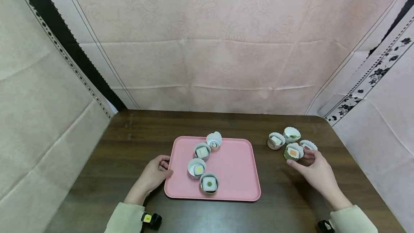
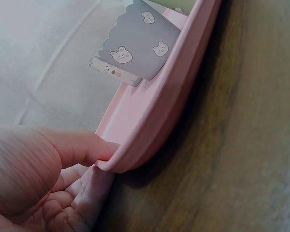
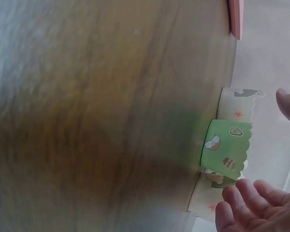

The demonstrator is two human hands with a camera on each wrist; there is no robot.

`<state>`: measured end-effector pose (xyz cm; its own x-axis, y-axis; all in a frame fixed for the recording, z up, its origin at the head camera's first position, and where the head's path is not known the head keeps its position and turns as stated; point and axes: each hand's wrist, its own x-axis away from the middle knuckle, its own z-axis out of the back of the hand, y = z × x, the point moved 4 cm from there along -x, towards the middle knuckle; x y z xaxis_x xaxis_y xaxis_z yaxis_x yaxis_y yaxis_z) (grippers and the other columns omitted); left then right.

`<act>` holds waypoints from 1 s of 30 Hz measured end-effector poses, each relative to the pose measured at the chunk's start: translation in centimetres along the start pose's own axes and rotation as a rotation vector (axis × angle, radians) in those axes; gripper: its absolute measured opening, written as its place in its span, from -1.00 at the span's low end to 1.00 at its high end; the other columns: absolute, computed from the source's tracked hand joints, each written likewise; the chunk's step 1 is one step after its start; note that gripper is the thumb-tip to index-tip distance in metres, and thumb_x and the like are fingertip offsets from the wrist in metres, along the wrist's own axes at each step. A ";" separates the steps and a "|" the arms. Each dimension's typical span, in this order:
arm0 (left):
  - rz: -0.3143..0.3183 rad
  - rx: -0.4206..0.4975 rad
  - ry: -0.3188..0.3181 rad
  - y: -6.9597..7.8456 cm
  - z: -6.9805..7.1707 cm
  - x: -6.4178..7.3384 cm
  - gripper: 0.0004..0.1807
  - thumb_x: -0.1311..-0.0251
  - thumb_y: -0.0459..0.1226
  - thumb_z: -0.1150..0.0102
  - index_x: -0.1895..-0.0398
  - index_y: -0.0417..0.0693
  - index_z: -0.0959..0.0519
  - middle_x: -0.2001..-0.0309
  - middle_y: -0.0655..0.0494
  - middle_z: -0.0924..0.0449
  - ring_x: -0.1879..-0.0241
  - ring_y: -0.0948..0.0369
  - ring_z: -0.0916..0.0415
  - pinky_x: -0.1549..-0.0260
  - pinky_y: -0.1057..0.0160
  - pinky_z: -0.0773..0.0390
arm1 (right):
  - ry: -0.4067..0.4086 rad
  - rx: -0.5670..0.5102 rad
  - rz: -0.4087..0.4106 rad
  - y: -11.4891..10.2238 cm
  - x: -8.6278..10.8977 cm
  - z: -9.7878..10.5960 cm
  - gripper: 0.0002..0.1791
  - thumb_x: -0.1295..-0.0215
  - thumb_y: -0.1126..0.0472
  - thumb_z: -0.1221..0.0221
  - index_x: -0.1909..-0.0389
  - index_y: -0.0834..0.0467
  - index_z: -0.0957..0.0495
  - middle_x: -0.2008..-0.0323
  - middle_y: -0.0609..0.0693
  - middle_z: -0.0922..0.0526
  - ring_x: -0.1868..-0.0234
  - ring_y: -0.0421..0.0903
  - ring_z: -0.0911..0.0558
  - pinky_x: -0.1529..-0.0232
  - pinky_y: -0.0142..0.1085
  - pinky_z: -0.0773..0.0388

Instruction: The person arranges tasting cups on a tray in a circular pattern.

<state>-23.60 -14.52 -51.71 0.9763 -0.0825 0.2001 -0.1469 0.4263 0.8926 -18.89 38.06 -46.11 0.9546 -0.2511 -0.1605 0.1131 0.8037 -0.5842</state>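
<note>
While left grip (image 1: 153, 173) pinches pink tray (image 1: 236, 170), green cup (image 3: 225, 153) just beside spread right grip (image 1: 315, 172).

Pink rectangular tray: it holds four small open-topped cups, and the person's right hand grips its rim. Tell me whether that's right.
Wrong hand: the person's left hand grips the rim of the pink rectangular tray, as the left wrist view shows. The four small open-topped cups are indeed on it.
</note>
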 end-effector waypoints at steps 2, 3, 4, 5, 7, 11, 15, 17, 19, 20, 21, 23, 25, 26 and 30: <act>-0.001 0.000 0.000 0.0 0.0 0.0 -0.50 -0.07 -0.43 -0.31 -0.13 -0.19 -0.46 0.27 -0.04 -0.44 0.36 0.11 -0.41 0.45 0.21 -0.50 | -0.005 0.008 -0.011 0.2 -0.1 -0.1 0.01 -0.01 -0.30 -0.34 -0.24 0.40 -0.30 -0.05 0.36 -0.51 0.02 0.24 -0.58 0.14 0.08 -0.44; -0.001 0.000 0.000 -0.1 0.0 0.0 -0.50 -0.07 -0.43 -0.31 -0.13 -0.19 -0.46 0.27 -0.04 -0.44 0.36 0.11 -0.41 0.45 0.21 -0.50 | -0.009 0.011 -0.016 0.3 -0.2 -0.1 0.01 -0.01 -0.31 -0.33 -0.22 0.41 -0.32 -0.05 0.37 -0.51 0.02 0.24 -0.58 0.13 0.09 -0.44; -0.002 0.001 -0.001 -0.1 0.0 0.0 -0.50 -0.07 -0.43 -0.31 -0.13 -0.18 -0.46 0.27 -0.04 -0.44 0.36 0.11 -0.42 0.45 0.21 -0.50 | -0.013 0.013 -0.021 0.4 -0.2 -0.2 0.01 -0.01 -0.32 -0.33 -0.20 0.42 -0.33 -0.05 0.38 -0.51 0.02 0.25 -0.58 0.13 0.10 -0.44; -0.003 0.002 -0.001 -0.1 0.0 -0.1 -0.50 -0.07 -0.43 -0.31 -0.13 -0.19 -0.46 0.27 -0.04 -0.44 0.36 0.11 -0.42 0.45 0.21 -0.50 | -0.018 0.016 -0.025 0.5 -0.3 -0.2 0.00 -0.01 -0.32 -0.33 -0.18 0.43 -0.34 -0.06 0.39 -0.50 0.01 0.25 -0.57 0.13 0.10 -0.44; -0.004 0.003 0.000 -0.1 0.0 -0.1 -0.50 -0.07 -0.43 -0.31 -0.13 -0.19 -0.46 0.28 -0.04 -0.44 0.36 0.11 -0.42 0.45 0.21 -0.50 | -0.027 0.023 -0.034 0.6 -0.5 -0.4 0.01 -0.01 -0.33 -0.32 -0.15 0.45 -0.35 -0.06 0.40 -0.50 0.01 0.26 -0.57 0.13 0.10 -0.44; -0.007 0.005 0.003 -0.1 0.0 -0.1 -0.50 -0.07 -0.44 -0.31 -0.13 -0.19 -0.46 0.28 -0.04 -0.44 0.36 0.11 -0.42 0.46 0.22 -0.50 | -0.044 0.028 -0.045 0.8 -0.8 -0.7 0.05 -0.01 -0.35 -0.30 -0.21 0.46 -0.31 -0.08 0.42 -0.48 0.00 0.26 -0.55 0.12 0.10 -0.45; -0.007 0.001 0.004 -0.1 0.0 -0.1 -0.50 -0.07 -0.43 -0.31 -0.13 -0.19 -0.46 0.28 -0.04 -0.44 0.36 0.11 -0.42 0.45 0.22 -0.50 | -0.046 0.024 -0.048 0.8 -1.0 -0.9 0.09 -0.01 -0.35 -0.30 -0.25 0.47 -0.26 -0.08 0.43 -0.47 0.01 0.27 -0.56 0.11 0.10 -0.46; -0.005 0.000 0.004 0.0 0.0 -0.1 -0.50 -0.07 -0.43 -0.30 -0.13 -0.19 -0.46 0.27 -0.04 -0.44 0.36 0.11 -0.42 0.45 0.21 -0.50 | -0.045 0.016 -0.042 0.8 -1.1 -1.0 0.09 -0.02 -0.33 -0.31 -0.26 0.48 -0.24 -0.07 0.43 -0.47 0.02 0.26 -0.56 0.11 0.10 -0.46; -0.003 0.001 0.004 0.0 0.0 -0.1 -0.50 -0.07 -0.44 -0.31 -0.13 -0.19 -0.46 0.27 -0.04 -0.44 0.35 0.11 -0.42 0.45 0.21 -0.50 | -0.040 0.010 -0.034 0.8 -1.2 -1.1 0.08 -0.02 -0.31 -0.32 -0.26 0.48 -0.24 -0.05 0.42 -0.48 0.04 0.26 -0.57 0.11 0.09 -0.47; -0.003 0.002 0.004 0.0 0.0 0.0 -0.50 -0.07 -0.44 -0.31 -0.13 -0.19 -0.46 0.27 -0.04 -0.44 0.36 0.11 -0.42 0.45 0.21 -0.51 | -0.039 0.008 -0.030 0.8 -1.2 -1.1 0.07 -0.02 -0.30 -0.33 -0.26 0.48 -0.24 -0.04 0.42 -0.48 0.04 0.26 -0.57 0.10 0.09 -0.47; -0.003 0.003 0.004 0.0 0.0 0.0 -0.50 -0.07 -0.44 -0.31 -0.13 -0.19 -0.46 0.27 -0.04 -0.44 0.36 0.11 -0.42 0.45 0.21 -0.51 | -0.037 0.005 -0.026 0.8 -1.3 -1.2 0.07 -0.03 -0.29 -0.34 -0.25 0.49 -0.25 -0.04 0.41 -0.49 0.05 0.26 -0.57 0.11 0.09 -0.47; -0.002 0.001 0.003 0.0 0.0 0.0 -0.50 -0.06 -0.44 -0.31 -0.13 -0.19 -0.46 0.27 -0.04 -0.44 0.36 0.11 -0.42 0.45 0.21 -0.51 | -0.031 0.006 -0.022 0.7 -1.3 -1.3 0.04 -0.02 -0.28 -0.35 -0.23 0.48 -0.27 -0.02 0.40 -0.50 0.06 0.24 -0.58 0.12 0.08 -0.48; -0.003 0.000 0.004 0.0 0.0 0.0 -0.50 -0.06 -0.44 -0.31 -0.13 -0.18 -0.46 0.28 -0.04 -0.44 0.36 0.11 -0.42 0.45 0.21 -0.51 | -0.023 0.012 -0.019 0.7 -1.4 -1.3 0.00 -0.01 -0.27 -0.35 -0.18 0.47 -0.31 0.00 0.39 -0.51 0.07 0.23 -0.59 0.14 0.06 -0.48; -0.002 0.000 0.004 0.0 0.0 0.0 -0.50 -0.06 -0.44 -0.31 -0.13 -0.18 -0.46 0.28 -0.04 -0.44 0.36 0.11 -0.42 0.45 0.21 -0.51 | -0.019 0.015 -0.018 0.6 -1.4 -1.4 -0.02 -0.01 -0.27 -0.36 -0.15 0.46 -0.32 0.01 0.38 -0.52 0.08 0.22 -0.59 0.15 0.04 -0.48; -0.003 -0.004 0.006 0.0 0.0 0.0 -0.50 -0.06 -0.43 -0.31 -0.13 -0.18 -0.46 0.28 -0.03 -0.44 0.36 0.11 -0.42 0.46 0.21 -0.51 | -0.003 0.016 -0.024 0.6 -1.4 -1.6 -0.07 0.00 -0.26 -0.37 -0.08 0.44 -0.33 0.06 0.35 -0.53 0.12 0.19 -0.60 0.21 -0.05 -0.48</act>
<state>-23.59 -14.48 -51.71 0.9777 -0.0781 0.1947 -0.1432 0.4299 0.8914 -20.60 38.02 -47.52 0.9522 -0.2692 -0.1445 0.1407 0.8061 -0.5748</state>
